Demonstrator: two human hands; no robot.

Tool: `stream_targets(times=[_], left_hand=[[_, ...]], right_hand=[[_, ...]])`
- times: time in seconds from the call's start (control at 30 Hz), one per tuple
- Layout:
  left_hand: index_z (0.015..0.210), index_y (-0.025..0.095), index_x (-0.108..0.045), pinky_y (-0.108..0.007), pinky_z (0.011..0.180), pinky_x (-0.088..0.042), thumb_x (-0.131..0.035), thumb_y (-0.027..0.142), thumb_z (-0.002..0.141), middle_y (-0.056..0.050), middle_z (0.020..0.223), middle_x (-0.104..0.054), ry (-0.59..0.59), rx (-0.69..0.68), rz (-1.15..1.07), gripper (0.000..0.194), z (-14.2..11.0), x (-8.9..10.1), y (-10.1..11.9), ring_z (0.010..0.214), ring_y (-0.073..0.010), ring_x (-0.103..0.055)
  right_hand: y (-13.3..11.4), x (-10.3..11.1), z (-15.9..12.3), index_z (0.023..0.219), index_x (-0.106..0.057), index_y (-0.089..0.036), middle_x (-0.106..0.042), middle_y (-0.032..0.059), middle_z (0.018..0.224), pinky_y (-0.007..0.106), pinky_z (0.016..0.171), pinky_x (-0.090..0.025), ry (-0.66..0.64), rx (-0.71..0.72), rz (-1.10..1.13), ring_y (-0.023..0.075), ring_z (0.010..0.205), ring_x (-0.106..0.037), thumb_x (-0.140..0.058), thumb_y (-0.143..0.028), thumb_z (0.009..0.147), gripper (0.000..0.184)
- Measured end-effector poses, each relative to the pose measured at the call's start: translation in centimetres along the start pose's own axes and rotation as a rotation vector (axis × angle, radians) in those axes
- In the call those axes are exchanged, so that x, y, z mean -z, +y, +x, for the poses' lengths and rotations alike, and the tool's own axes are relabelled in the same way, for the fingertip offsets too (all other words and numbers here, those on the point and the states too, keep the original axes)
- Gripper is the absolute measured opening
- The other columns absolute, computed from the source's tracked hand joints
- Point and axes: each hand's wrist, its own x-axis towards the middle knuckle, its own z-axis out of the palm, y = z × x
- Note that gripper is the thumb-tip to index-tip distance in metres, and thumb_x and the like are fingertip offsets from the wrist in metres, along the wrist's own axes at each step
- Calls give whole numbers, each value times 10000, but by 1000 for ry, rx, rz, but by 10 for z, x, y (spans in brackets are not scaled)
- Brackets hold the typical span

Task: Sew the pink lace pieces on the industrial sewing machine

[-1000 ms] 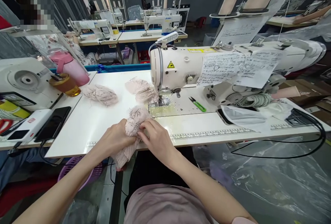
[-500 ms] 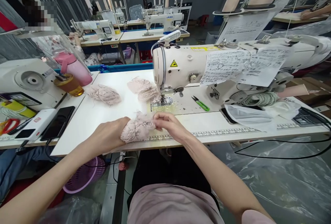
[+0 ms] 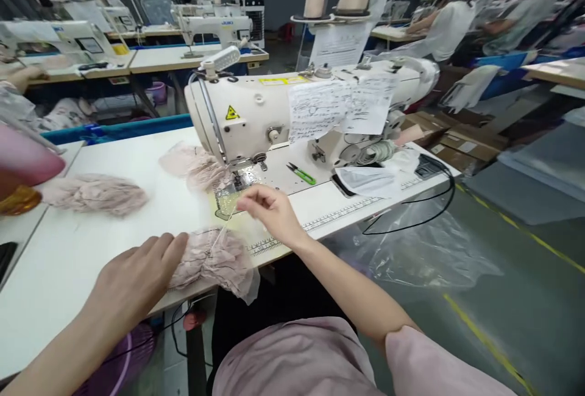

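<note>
My left hand [image 3: 141, 271] is closed on a bunched, pale pink fabric bundle [image 3: 212, 259] at the table's front edge. A thin pale strip [image 3: 223, 229] runs up from the bundle to my right hand [image 3: 267, 210], whose fingers pinch its end. Behind my right hand is the needle area of a white sewing machine [image 3: 242, 116]. Another crumpled pink fabric bundle [image 3: 201, 167] lies against the machine's needle end. A third pink bundle [image 3: 98, 194] rests on the left of the table, slightly blurred.
Green-handled thread snips [image 3: 301, 173] lie on the machine bed. A white face mask [image 3: 368, 181] and a cable coil [image 3: 375, 152] are farther right. A ruler tape [image 3: 329, 218] runs along the front edge. A pink bottle [image 3: 27, 152] stands left. Co-workers sit beyond.
The view has turned right. My right hand has moved up and away from the bundle, drawing the pale strip taut. My left hand still holds the bundle, now lower and looser.
</note>
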Motion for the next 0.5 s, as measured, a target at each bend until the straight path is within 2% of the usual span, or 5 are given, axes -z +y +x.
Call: stream_targets(times=[0.1, 0.2, 0.33, 0.43, 0.5], left_hand=[[1173, 172, -564, -319, 634, -431, -324, -44, 839, -76, 950, -698, 101, -117, 118, 465, 6, 1, 6, 812, -222, -651], [1207, 184, -543, -319, 672, -438, -355, -14, 878, -76, 1020, -709, 143, -118, 93, 427, 3, -4, 8, 822, -203, -654], [1206, 194, -546, -308, 678, -434, -347, -4, 887, -64, 1003, -709, 118, -58, 62, 425, 0, -8, 5, 834, -195, -655], [1210, 168, -551, -320, 666, -443, -334, 1, 885, -76, 1002, -700, 62, -17, 89, 425, -3, -6, -3, 831, -214, -647], [1204, 170, -564, -334, 659, -452, -322, 11, 883, -88, 1012, -688, 40, 63, -11, 432, -5, -4, -9, 848, -236, -641]], right_hand=[[2, -8, 8, 816, -547, -208, -580, -31, 813, 278, 752, -554, -47, -92, 222, 104, 766, -597, -646, -422, 847, 238], [11, -14, 13, 837, -450, -224, -574, -44, 763, 277, 681, -553, -173, -226, 218, 99, 679, -586, -545, -456, 914, 262], [18, -14, 14, 822, -431, -226, -480, -73, 649, 226, 576, -427, -216, -139, -62, 86, 565, -456, -470, -384, 960, 214], [9, -8, 9, 830, -498, -206, -559, -38, 744, 224, 594, -354, -341, -36, -446, 91, 632, -474, -514, -303, 942, 149], [-4, -1, 1, 826, -537, -203, -563, -44, 721, 221, 601, -335, -418, -46, -619, 94, 637, -489, -572, -314, 914, 145]])
